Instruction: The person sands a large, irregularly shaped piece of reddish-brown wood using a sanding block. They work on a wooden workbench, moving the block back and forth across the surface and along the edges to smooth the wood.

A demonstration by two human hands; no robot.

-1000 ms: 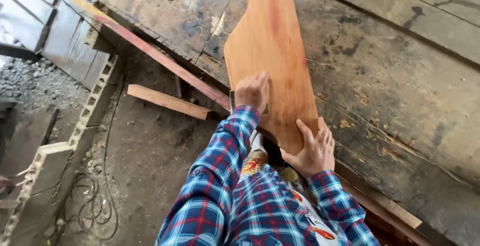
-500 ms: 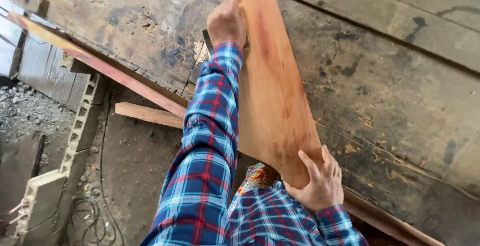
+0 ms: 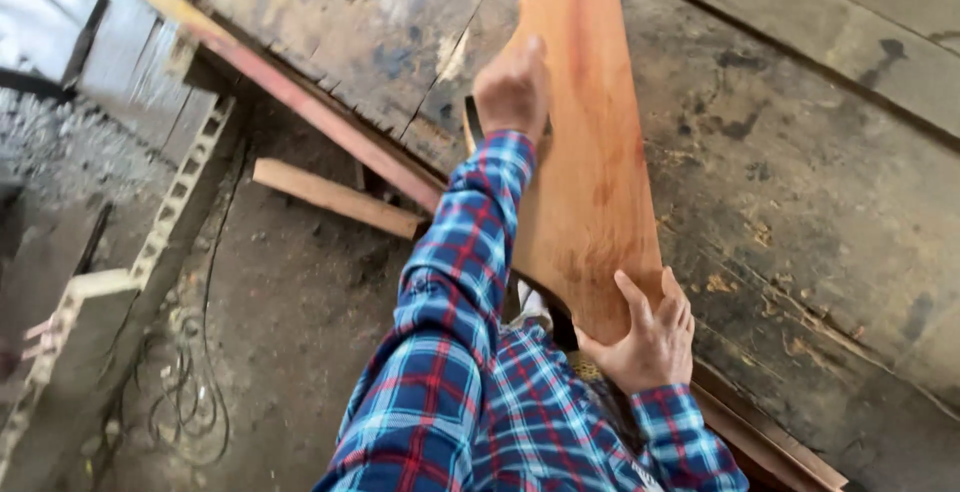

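A long reddish-orange board (image 3: 592,162) lies lengthwise on a dark, worn timber bench (image 3: 810,162). My left hand (image 3: 512,87) is closed around a small flat metal tool (image 3: 468,124) and presses it against the board's left edge about halfway along. Most of the tool is hidden by my fingers. My right hand (image 3: 648,340) grips the near end of the board, thumb on top. Both arms wear blue and red plaid sleeves.
A red-painted strip (image 3: 300,102) runs along the bench's left edge. A loose wooden batten (image 3: 335,197) lies on the dirt floor below it. Hollow concrete blocks (image 3: 170,214) stand at the left, and a coil of cable (image 3: 185,397) lies by them.
My left hand slid with the tool far up the board's edge, then came part of the way back toward me. My right hand stayed on the near end.
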